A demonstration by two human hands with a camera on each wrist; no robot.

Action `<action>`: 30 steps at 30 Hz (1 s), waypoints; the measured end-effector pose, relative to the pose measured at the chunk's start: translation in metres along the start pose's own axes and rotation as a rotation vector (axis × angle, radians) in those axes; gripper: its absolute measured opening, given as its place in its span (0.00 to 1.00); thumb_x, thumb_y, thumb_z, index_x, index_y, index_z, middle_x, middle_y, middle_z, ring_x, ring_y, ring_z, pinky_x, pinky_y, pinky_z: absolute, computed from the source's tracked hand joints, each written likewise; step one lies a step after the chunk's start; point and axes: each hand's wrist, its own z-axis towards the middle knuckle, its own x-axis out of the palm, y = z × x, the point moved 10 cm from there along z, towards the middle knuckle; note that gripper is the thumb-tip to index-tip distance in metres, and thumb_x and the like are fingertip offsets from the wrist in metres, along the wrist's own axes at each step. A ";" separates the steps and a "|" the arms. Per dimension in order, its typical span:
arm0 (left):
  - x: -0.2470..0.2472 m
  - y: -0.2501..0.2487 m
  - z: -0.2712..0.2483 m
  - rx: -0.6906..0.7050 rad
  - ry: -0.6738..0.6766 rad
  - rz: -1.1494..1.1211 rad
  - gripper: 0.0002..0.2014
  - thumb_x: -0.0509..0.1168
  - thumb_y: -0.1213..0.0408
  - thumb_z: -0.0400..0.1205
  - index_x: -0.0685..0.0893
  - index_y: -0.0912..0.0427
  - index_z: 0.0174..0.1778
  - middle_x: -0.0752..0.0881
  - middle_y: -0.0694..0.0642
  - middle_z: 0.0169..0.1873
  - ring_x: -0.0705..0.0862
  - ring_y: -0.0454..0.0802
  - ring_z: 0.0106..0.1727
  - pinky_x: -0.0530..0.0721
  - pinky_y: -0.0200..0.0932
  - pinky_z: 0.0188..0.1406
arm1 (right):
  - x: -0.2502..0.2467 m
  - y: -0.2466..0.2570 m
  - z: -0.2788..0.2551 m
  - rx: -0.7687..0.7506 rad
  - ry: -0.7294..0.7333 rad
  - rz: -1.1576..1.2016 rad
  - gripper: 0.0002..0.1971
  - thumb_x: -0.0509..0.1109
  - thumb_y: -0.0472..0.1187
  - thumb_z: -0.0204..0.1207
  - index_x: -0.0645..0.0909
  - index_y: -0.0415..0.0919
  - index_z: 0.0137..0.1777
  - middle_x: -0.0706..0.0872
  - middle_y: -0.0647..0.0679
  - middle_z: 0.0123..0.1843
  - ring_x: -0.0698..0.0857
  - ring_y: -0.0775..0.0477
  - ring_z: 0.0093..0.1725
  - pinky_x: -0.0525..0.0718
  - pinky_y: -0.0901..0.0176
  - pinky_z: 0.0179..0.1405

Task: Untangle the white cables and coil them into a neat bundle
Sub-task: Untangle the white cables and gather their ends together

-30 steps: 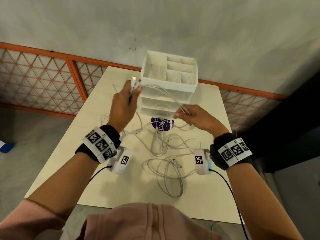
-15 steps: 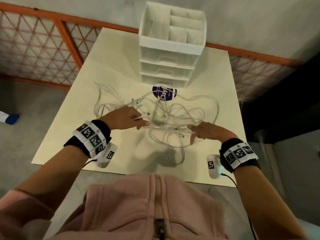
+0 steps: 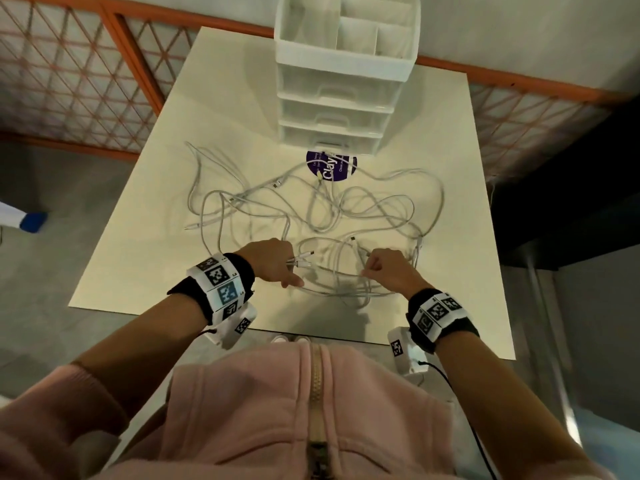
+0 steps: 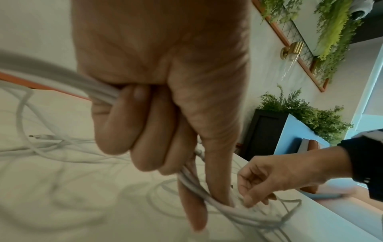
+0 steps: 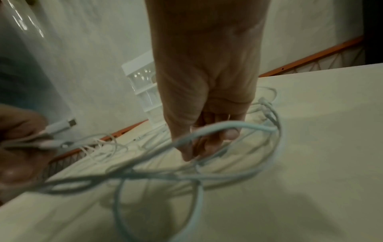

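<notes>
A tangle of white cables (image 3: 322, 216) lies spread in loose loops over the middle of the cream table (image 3: 221, 98). My left hand (image 3: 277, 263) grips a bunch of cable ends near the front edge, their plugs (image 3: 304, 258) sticking out to the right. The left wrist view shows its fingers (image 4: 124, 124) curled round several strands (image 4: 99, 88). My right hand (image 3: 384, 270) pinches a cable loop just right of it. Its curled fingers (image 5: 209, 140) hold a strand (image 5: 228, 126) in the right wrist view. About a hand's width separates the two hands.
A white drawer organiser (image 3: 341, 81) stands at the table's far edge, with a purple round label (image 3: 331, 165) in front of it. An orange lattice railing (image 3: 79, 71) runs behind the table. The table's near edge is just under my wrists.
Both hands came down from in front of the organiser and back toward the near edge, bringing the cables with them. The tangle now lies spread flat on the table.
</notes>
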 end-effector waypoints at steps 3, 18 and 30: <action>-0.005 -0.003 -0.002 0.037 -0.026 -0.052 0.17 0.71 0.50 0.77 0.88 0.61 0.48 0.79 0.51 0.32 0.78 0.49 0.36 0.72 0.42 0.36 | -0.022 0.018 0.006 -0.041 -0.068 0.049 0.06 0.68 0.38 0.78 0.74 0.38 0.43 0.84 0.42 0.39 0.82 0.46 0.39 0.74 0.67 0.32; -0.096 -0.022 -0.014 0.295 -0.521 -1.247 0.16 0.54 0.57 0.88 0.75 0.57 0.35 0.69 0.42 0.19 0.66 0.39 0.22 0.67 0.34 0.24 | -0.035 0.185 -0.026 -0.412 0.169 0.458 0.06 0.65 0.36 0.81 0.69 0.38 0.48 0.83 0.45 0.33 0.83 0.50 0.32 0.85 0.57 0.39; -0.162 0.061 -0.078 0.299 -1.020 -1.411 0.20 0.47 0.54 0.89 0.60 0.50 0.29 0.61 0.42 0.16 0.55 0.38 0.16 0.53 0.28 0.15 | -0.060 0.076 0.005 -0.264 0.232 -0.138 0.15 0.67 0.51 0.78 0.82 0.42 0.35 0.79 0.47 0.26 0.75 0.60 0.25 0.72 0.69 0.32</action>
